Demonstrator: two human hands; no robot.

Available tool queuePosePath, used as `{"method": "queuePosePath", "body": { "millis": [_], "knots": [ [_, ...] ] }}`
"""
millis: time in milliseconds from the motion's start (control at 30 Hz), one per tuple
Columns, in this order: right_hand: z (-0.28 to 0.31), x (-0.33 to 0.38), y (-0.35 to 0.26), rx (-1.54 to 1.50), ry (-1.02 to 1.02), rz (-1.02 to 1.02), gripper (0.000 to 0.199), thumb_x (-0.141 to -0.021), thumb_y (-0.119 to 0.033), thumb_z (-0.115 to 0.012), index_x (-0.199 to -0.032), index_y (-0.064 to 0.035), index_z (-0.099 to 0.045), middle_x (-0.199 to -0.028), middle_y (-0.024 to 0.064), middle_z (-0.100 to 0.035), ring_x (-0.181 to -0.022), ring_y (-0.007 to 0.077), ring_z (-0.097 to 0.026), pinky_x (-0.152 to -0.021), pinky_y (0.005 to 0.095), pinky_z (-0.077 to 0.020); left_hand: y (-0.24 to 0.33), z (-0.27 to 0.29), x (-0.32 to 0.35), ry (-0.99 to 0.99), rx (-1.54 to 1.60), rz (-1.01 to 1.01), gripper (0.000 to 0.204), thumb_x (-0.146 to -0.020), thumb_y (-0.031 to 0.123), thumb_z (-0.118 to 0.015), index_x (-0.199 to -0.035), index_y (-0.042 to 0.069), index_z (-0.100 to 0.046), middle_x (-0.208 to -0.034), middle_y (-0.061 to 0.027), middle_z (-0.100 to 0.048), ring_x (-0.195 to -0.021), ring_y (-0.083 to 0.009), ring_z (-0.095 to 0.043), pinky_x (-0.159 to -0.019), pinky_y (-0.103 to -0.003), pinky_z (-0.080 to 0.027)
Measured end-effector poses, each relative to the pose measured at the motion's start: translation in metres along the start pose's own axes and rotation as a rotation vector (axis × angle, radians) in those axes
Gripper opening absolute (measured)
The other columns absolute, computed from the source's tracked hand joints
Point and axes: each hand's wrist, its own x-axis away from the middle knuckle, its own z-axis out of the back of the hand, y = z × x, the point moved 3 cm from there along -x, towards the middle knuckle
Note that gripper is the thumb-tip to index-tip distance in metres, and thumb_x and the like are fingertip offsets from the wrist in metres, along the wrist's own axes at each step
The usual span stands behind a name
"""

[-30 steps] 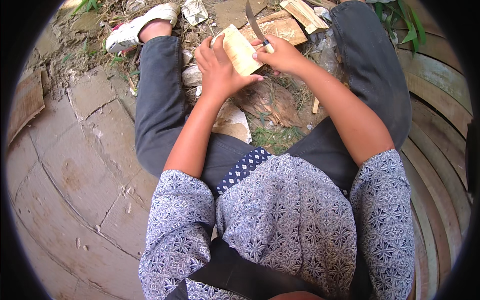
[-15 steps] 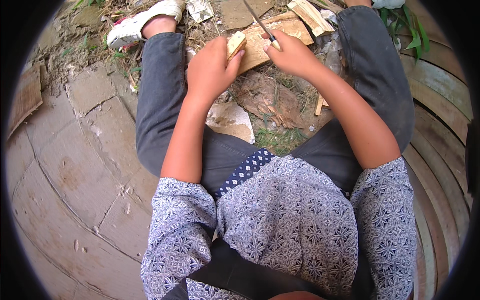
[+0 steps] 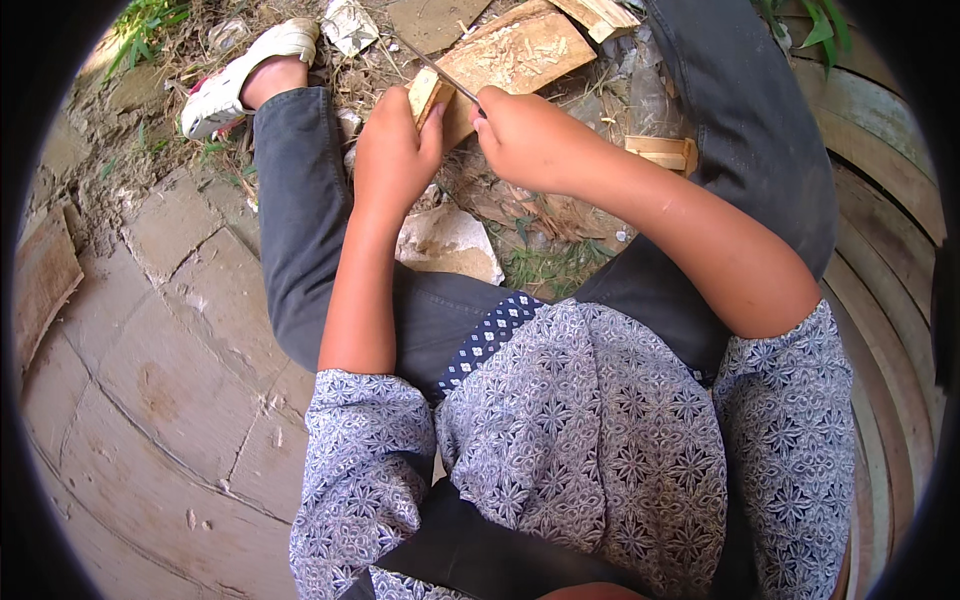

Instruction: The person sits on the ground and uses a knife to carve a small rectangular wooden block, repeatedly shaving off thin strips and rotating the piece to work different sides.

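A small pale block of wood (image 3: 424,94) stands in my left hand (image 3: 390,150), whose fingers are wrapped round it. My right hand (image 3: 530,140) is closed on the handle of a knife (image 3: 440,70); the handle is mostly hidden in my fist. The thin dark blade points up and to the left and passes across the top end of the block, and I cannot tell how deep it sits in the wood. Beneath and beyond both hands lies a flat wooden board (image 3: 545,55), strewn with light shavings.
Another wood offcut (image 3: 598,14) lies past the board, and a short piece (image 3: 660,150) rests by my right knee. A pale broken slab (image 3: 450,245) lies between my legs. Paving (image 3: 160,330) is at left, wooden slats (image 3: 885,240) at right, green leaves (image 3: 820,40) far right.
Both hands have shifted a little left in view. The knife blade, earlier raised apart from the block, now lies across its top, and my right hand has come closer to the left.
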Motion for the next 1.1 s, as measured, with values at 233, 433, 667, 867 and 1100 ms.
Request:
{"method": "queuePosePath", "body": {
  "millis": [233, 433, 667, 867, 1100],
  "knots": [
    [-0.005, -0.012, 0.003, 0.009, 0.020, 0.011, 0.031, -0.103, -0.025, -0.052, -0.102, 0.0058, -0.060, -0.087, 0.0294, -0.068, -0.086, 0.0465, -0.067, -0.077, 0.0523, -0.0515, -0.008, 0.002, -0.002, 0.026, 0.010, 0.031, 0.033, -0.097, 0.028, -0.067, -0.095, -0.003, -0.055, -0.087, -0.0268, -0.064, -0.082, -0.0469, -0.063, -0.074, -0.052, -0.050],
    [0.015, -0.018, 0.010, 0.001, 0.006, -0.028, 0.035, -0.102, -0.031, -0.053, -0.104, 0.0027, -0.063, -0.089, 0.0263, -0.069, -0.085, 0.0441, -0.068, -0.077, 0.0504, -0.0512, 0.008, -0.001, -0.001, 0.075, 0.131, 0.210, 0.040, -0.102, 0.037, -0.060, -0.103, -0.003, -0.061, -0.090, -0.0263, -0.069, -0.083, -0.0418, -0.068, -0.076, -0.047, -0.052],
    [0.008, -0.021, 0.010, 0.119, -0.093, -0.029, 0.034, -0.103, -0.026, -0.051, -0.100, 0.0057, -0.062, -0.089, 0.0279, -0.069, -0.085, 0.0459, -0.067, -0.078, 0.0530, -0.0516, 0.016, -0.006, 0.001, 0.082, 0.228, 0.205, 0.036, -0.106, 0.031, -0.052, -0.098, -0.004, -0.056, -0.084, -0.0286, -0.065, -0.078, -0.0460, -0.065, -0.071, -0.052, -0.049],
    [-0.008, -0.026, 0.028, 0.178, -0.076, -0.039, 0.028, -0.103, -0.022, -0.051, -0.105, 0.0048, -0.059, -0.088, 0.0301, -0.068, -0.085, 0.0481, -0.067, -0.077, 0.0545, -0.0517, 0.016, -0.012, 0.000, 0.098, 0.164, 0.135, 0.037, -0.107, 0.030, -0.050, -0.097, -0.005, -0.055, -0.084, -0.0296, -0.065, -0.077, -0.0486, -0.064, -0.070, -0.054, -0.048],
    [-0.013, -0.042, 0.042, 0.294, -0.194, -0.013, 0.024, -0.097, -0.014, -0.054, -0.111, 0.0055, -0.058, -0.093, 0.0292, -0.070, -0.089, 0.0466, -0.069, -0.081, 0.0537, -0.0537, 0.016, -0.010, 0.000, 0.088, 0.154, 0.146, 0.037, -0.106, 0.030, -0.050, -0.098, -0.005, -0.055, -0.084, -0.0292, -0.065, -0.078, -0.0486, -0.064, -0.071, -0.053, -0.048]
  ]
}}
